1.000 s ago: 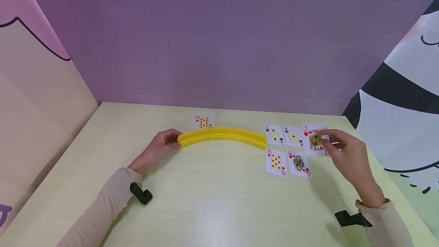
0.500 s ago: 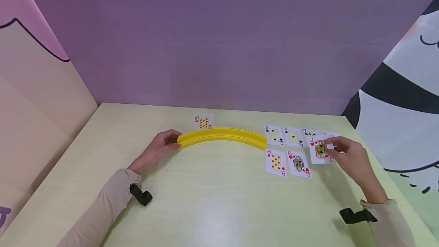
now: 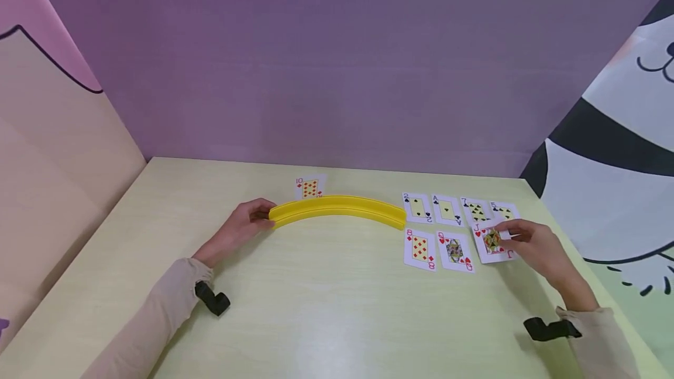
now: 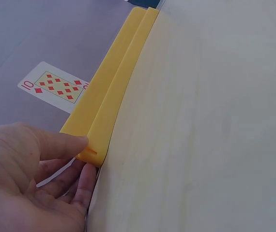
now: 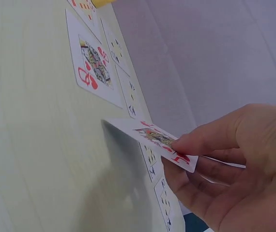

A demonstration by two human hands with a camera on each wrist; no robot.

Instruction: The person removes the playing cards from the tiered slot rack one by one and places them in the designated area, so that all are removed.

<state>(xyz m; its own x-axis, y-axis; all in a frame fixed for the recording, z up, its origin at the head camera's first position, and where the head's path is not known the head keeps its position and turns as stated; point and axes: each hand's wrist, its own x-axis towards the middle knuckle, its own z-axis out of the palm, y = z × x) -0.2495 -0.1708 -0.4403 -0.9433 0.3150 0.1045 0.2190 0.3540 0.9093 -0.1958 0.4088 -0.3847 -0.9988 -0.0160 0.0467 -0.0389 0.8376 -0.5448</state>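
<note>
My left hand (image 3: 239, 226) pinches the left end of a curved yellow card holder (image 3: 337, 206), thumb on top and fingers at its end in the left wrist view. The holder lies on the table, its slot bare of cards. Between thumb and fingers of my right hand (image 3: 542, 255) is a jack of hearts (image 3: 488, 240). In the right wrist view this jack (image 5: 150, 135) tilts, its far edge low over the table. The queen of hearts (image 3: 455, 251) lies just left of it, with the eight of diamonds (image 3: 419, 249) beside the holder's right end.
Behind these lies a row of black cards: a two (image 3: 418, 208), an ace (image 3: 446, 210), a seven (image 3: 476, 210) and a five (image 3: 502, 209). The ten of diamonds (image 3: 309, 186) sits behind the holder, partly covered. A purple wall (image 3: 337, 75) closes off the table's back.
My right hand has brought the jack of hearts down and toward me, off the back row, uncovering the black seven and five. My left hand stays on the holder.
</note>
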